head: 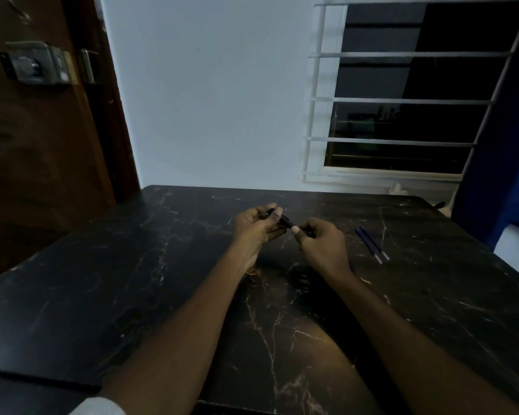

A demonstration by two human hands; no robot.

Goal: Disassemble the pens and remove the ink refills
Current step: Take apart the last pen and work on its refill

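A dark pen [287,221] is held between both hands above the middle of the black marble table [132,280]. My left hand [256,227] grips its far end, thumb on top. My right hand [321,242] pinches the near end, thumb pressed against the barrel. Most of the pen is hidden by my fingers. Two thin blue ink refills [372,244] lie side by side on the table, to the right of my right hand.
A white wall stands behind the table. A barred window [402,100] is at the back right, a brown door with a metal lock [33,65] at the left. A blue curtain [504,163] hangs at the far right edge.
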